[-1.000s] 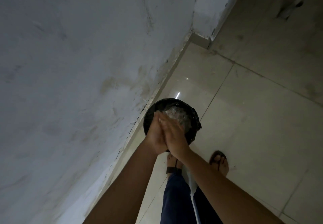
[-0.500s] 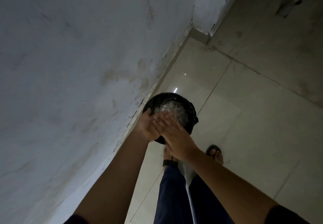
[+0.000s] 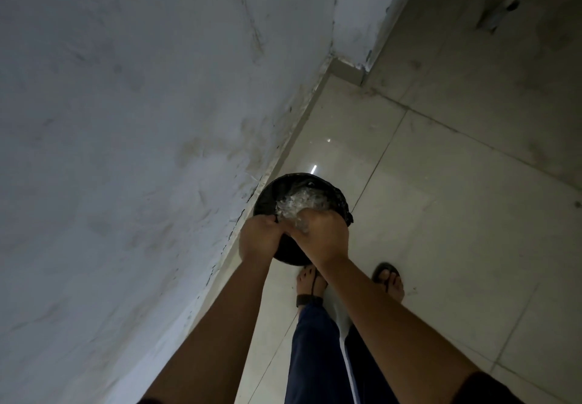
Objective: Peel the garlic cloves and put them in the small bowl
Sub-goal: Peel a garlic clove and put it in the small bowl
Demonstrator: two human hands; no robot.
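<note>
A scuffed grey wall (image 3: 126, 151) fills everything left of the fingers; pale glossy floor tiles (image 3: 456, 230) spread to their right and beyond them; dark blue trouser legs (image 3: 315, 359) hang below, nearer the camera than the hands. Directly under the fingers stands a round bin lined in black (image 3: 267, 197), hard against the foot of the wall. The left hand (image 3: 256, 239) is over the bin's near-left rim, knuckles up, fingers curled under and out of sight; whether they grip anything cannot be told. The right hand (image 3: 324, 236) is just beside it, the two nearly touching, its fingers bent down into the bin; their grip cannot be told either. Just past both sets of fingertips lies a pale, crinkled, translucent heap (image 3: 302, 203) inside the bin; whether it is garlic skin or plastic film is unclear. Behind the wrists, two sandalled feet (image 3: 389, 279) stand on the tiles.
</note>
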